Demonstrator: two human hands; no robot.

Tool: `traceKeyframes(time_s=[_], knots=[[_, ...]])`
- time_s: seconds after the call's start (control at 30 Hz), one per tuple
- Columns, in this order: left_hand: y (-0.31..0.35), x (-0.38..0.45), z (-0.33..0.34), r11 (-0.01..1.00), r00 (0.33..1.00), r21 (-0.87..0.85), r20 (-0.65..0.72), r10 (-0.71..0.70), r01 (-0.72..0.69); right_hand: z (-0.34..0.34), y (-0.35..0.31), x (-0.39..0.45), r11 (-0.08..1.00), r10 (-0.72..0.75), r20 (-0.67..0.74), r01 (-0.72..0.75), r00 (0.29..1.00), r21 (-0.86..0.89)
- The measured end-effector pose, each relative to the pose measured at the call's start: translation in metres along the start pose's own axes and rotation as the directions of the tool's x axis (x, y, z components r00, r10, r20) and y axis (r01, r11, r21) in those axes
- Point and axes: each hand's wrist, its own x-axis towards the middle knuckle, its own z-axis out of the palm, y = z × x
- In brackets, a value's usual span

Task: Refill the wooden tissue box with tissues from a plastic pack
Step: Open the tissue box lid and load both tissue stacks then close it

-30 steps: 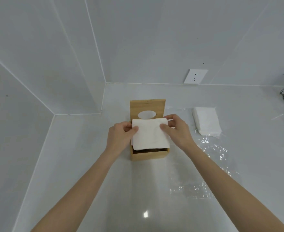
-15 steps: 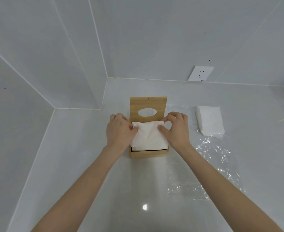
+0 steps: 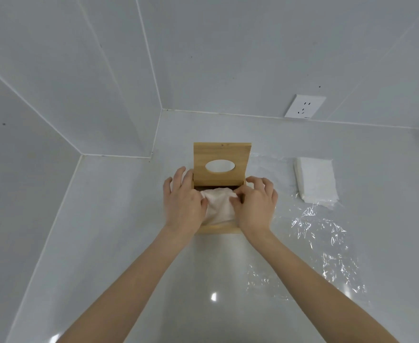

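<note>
Between the two hands, at the centre of the surface (image 3: 119,243), a wad of tissues (image 3: 219,206) sits in the open wooden tissue box (image 3: 218,229). The left hand (image 3: 182,201) pinches its 9 o'clock edge and the right hand (image 3: 255,206) its 3 o'clock edge, each closed on the paper, the two well apart with the wad bunched between them. Both are equally near; the wad's longer run goes from 6 to 12 o'clock, along the box. At 12 o'clock the hinged lid (image 3: 222,164) stands upright, its oval slot facing the person. I judge the next move to be a push straight down. Further out, toward 2 o'clock, the remaining tissue stack (image 3: 316,181) lies on the crumpled plastic wrap (image 3: 327,243).
</note>
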Motion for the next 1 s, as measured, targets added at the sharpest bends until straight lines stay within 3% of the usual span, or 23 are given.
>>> traceKeyframes(time_s=[0.23, 0.33, 0.4, 0.5, 0.6, 0.67, 0.77, 0.87, 1.0], knots=[[0.002, 0.001, 0.001, 0.999, 0.997, 0.019, -0.062, -0.043, 0.045, 0.002, -0.005, 0.007, 0.911, -0.134, 0.036, 0.138, 0.99, -0.388], [0.0, -0.005, 0.003, 0.997, 0.985, -0.073, -0.168, -0.049, 0.037, -0.005, -0.001, -0.001, 0.899, -0.189, 0.037, 0.188, 0.981, -0.395], [-0.003, -0.01, 0.0, 0.993, 0.967, -0.117, -0.252, -0.026, -0.004, -0.013, 0.005, -0.007, 0.905, -0.275, -0.041, 0.244, 0.961, -0.349], [-0.005, -0.016, -0.001, 0.969, 0.936, -0.144, -0.32, 0.147, -0.202, -0.019, 0.011, -0.008, 0.854, -0.478, -0.113, 0.43, 0.871, -0.291], [0.005, -0.008, 0.0, 0.909, 0.905, -0.024, -0.105, 0.412, -0.417, -0.014, 0.005, -0.002, 0.676, -0.66, 0.142, 0.666, 0.737, -0.314], [0.013, 0.001, -0.003, 0.858, 0.864, 0.121, 0.135, 0.484, -0.499, -0.009, 0.001, 0.002, 0.6, -0.619, 0.342, 0.707, 0.707, -0.376], [0.017, 0.012, 0.0, 0.817, 0.821, 0.249, 0.407, 0.4, -0.521, -0.003, 0.0, 0.005, 0.557, -0.501, 0.5, 0.705, 0.707, -0.439], [0.02, 0.015, 0.002, 0.785, 0.813, 0.327, 0.465, 0.351, -0.526, -0.004, 0.002, 0.002, 0.508, -0.399, 0.615, 0.722, 0.681, -0.47], [0.023, 0.02, 0.003, 0.772, 0.791, 0.349, 0.531, 0.304, -0.531, -0.007, 0.001, 0.003, 0.52, -0.385, 0.626, 0.719, 0.679, -0.46]])
